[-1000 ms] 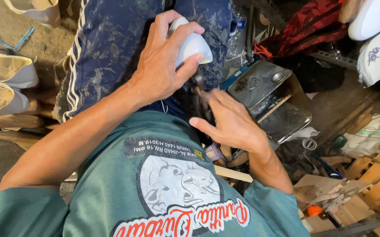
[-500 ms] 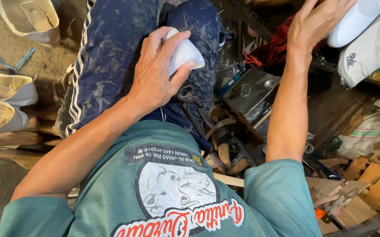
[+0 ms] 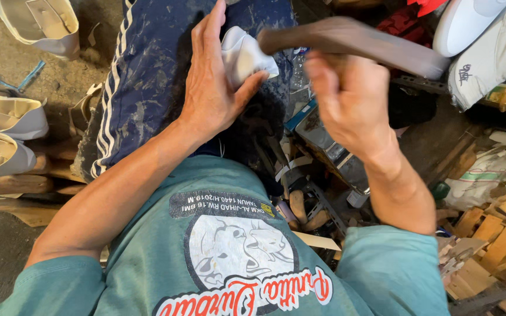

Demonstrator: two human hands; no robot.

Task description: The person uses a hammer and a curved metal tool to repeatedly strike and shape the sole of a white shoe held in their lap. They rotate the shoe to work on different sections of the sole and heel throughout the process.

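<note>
The left hand presses a white shoe on the lap; the right hand grips a raised hammer. Hammering seems underway; similar white shoes wait far left.

Smooth matt white leather-like shoe piece under the left hand, dark worn wooden handle in the right hand, dusty stained cloth trousers, rough pale wood blocks.
</note>
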